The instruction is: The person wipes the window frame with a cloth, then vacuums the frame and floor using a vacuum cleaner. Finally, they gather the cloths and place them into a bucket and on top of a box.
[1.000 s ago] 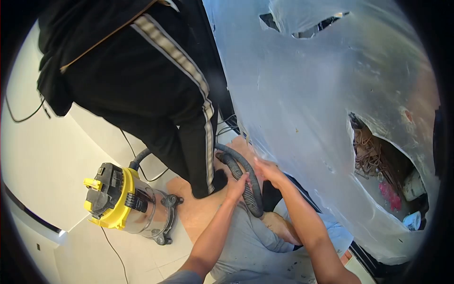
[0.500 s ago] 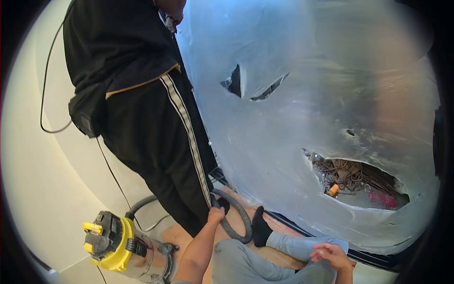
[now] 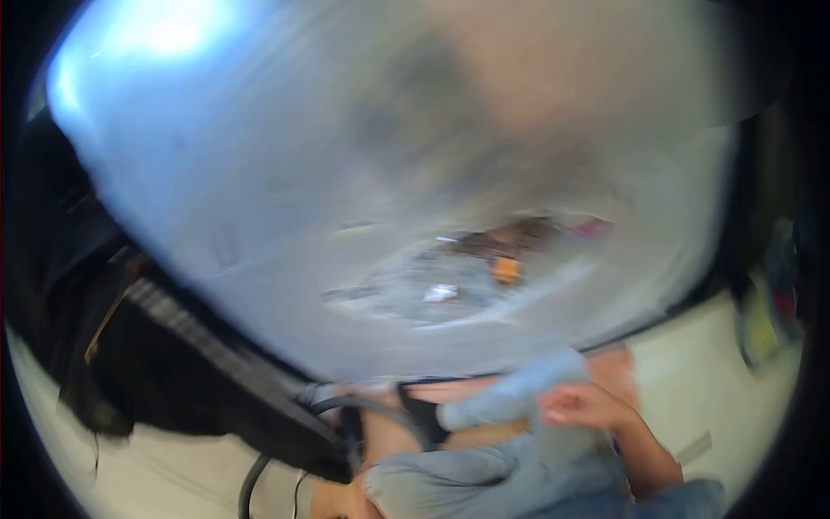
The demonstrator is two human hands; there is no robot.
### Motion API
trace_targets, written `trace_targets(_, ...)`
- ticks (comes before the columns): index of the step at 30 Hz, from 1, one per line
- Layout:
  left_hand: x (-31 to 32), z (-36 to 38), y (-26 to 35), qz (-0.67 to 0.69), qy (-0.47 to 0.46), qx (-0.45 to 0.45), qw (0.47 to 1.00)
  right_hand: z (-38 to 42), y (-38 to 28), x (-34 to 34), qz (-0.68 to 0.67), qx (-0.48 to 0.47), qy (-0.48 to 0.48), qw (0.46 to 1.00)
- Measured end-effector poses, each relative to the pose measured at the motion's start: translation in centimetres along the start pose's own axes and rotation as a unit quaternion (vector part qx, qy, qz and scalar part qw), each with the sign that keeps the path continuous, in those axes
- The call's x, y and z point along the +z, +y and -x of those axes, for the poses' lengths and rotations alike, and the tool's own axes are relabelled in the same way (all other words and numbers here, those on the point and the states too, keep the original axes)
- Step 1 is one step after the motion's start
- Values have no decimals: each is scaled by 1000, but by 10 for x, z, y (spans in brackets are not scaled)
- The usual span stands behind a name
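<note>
The view is smeared by motion. My right hand (image 3: 575, 405) is above my bent leg in light grey-blue trousers (image 3: 497, 406). Its fingers look loosely bent apart, and no object shows in it. A blurred bit of skin beside my near knee seems to be my left hand (image 3: 361, 500) or wrist; its fingers cannot be made out. A grey vacuum hose (image 3: 376, 403) curves over the floor by my black-socked foot (image 3: 424, 415). Ahead is a large pale curved sheet (image 3: 259, 285) with a torn opening, where an orange object (image 3: 507, 271) shows.
At the left stands a person in black clothes (image 3: 199, 372) with a pale side stripe, close to the sheet's edge. A pink object (image 3: 592, 227) lies at the opening's right end. Blurred coloured items (image 3: 765, 316) are at the far right.
My view has swung right, so the person has shifted left and the vacuum cleaner has left the picture. My left hand, earlier on the hose, no longer shows there.
</note>
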State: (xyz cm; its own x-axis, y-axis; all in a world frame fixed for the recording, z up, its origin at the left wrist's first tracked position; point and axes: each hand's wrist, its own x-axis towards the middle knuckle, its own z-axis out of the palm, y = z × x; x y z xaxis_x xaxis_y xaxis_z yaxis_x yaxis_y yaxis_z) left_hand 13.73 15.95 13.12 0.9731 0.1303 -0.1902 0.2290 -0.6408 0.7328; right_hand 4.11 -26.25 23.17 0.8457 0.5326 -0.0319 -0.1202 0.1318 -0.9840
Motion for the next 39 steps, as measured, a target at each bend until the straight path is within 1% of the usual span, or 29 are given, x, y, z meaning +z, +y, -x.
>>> trace_targets(1, 50, -16, 67, 36, -127, 76, 988, -2, -7, 3, 83, -54, 2, 995)
trace_targets(2, 104, -12, 128, 64, -257, 132, 955, -4, -9, -2, 135, -109, 5, 985)
trace_targets(3, 145, 3, 174, 80, -370, 168, 910, 2, -11, 1, 119, -120, 34, 985)
trace_targets(4, 169, 21, 206, 89, -457, 192, 864, 8, -25, 2, 168, -121, 62, 976)
trace_targets(6, 185, 42, 239, 95, -548, 221, 801, 32, -43, 4, 71, -115, 145, 980)
trace_targets(8, 188, 46, 256, 103, -571, 249, 775, 64, -52, -11, 145, -141, 292, 935)
trace_targets(9, 186, 38, 260, 110, -571, 262, 770, 75, -60, -20, 81, -106, 348, 928)
trace_targets(10, 180, 31, 258, 113, -555, 275, 777, 100, -56, -42, 199, -160, 417, 872)
trace_targets(11, 165, 23, 246, 113, -514, 288, 800, 123, -77, -44, 199, -97, 504, 835)
trace_targets(12, 132, 14, 218, 113, -439, 295, 841, 143, -76, -65, 268, -37, 577, 771)
trace_targets(13, 69, 18, 165, 110, -300, 294, 901, 175, -65, -87, 360, -25, 646, 673)
trace_targets(14, -16, 40, 100, 79, -63, 226, 969, 190, -87, -99, 432, -17, 648, 627)
trace_targets(15, -91, 83, 47, 33, 174, 148, 973, 241, -70, -142, 458, 51, 690, 559)
trace_targets(16, -141, 125, 3, -20, 392, 72, 917, 282, -61, -185, 535, 42, 676, 505)
trace_targets(17, -152, 138, -7, 21, 366, 54, 929, 336, -45, -236, 504, 42, 660, 555)
trace_targets(18, -143, 121, 2, 68, 330, 45, 941, 363, -40, -265, 540, 60, 640, 544)
trace_targets(19, -127, 90, 11, 125, 285, 46, 949, 362, -42, -263, 635, 97, 596, 481)
trace_targets(20, -112, 67, 21, 184, 234, 54, 953, 353, -38, -266, 633, 80, 584, 501)
trace_targets(22, -82, 33, 8, 238, 159, -13, 958, 332, -22, -250, 631, 58, 565, 528)
trace_targets(23, -63, 28, 20, 305, 139, -54, 941, 329, -26, -245, 626, 45, 560, 541)
trace_targets(24, -52, 7, 7, 370, 117, -96, 916, 275, -25, -204, 457, 64, 583, 668)
trace_targets(25, -45, -11, -4, 430, 93, -138, 887, 236, -9, -177, 344, 43, 560, 753)
trace_targets(26, -40, -26, -10, 468, 99, -149, 866, 191, -23, -134, 313, 83, 469, 822)
trace_targets(27, -35, -43, -15, 502, 100, -160, 844, 160, -33, -107, 335, 125, 374, 856)
trace_targets(28, -28, -58, -16, 535, 94, -173, 822, 140, -25, -90, 293, 137, 364, 873)
trace_targets(29, -25, -70, -16, 546, 118, -198, 806, 127, -26, -83, 290, 174, 328, 882)
trace_targets(32, -37, -124, -26, 653, 177, -266, 686, 107, -26, -80, 305, 209, 355, 859)
trace_targets(35, -56, -180, -45, 687, -1, -75, 723, 102, -24, -80, 300, 218, 359, 856)
trace_targets(39, -60, -231, -11, 692, 14, 22, 721, 99, -13, -78, 308, 225, 334, 862)
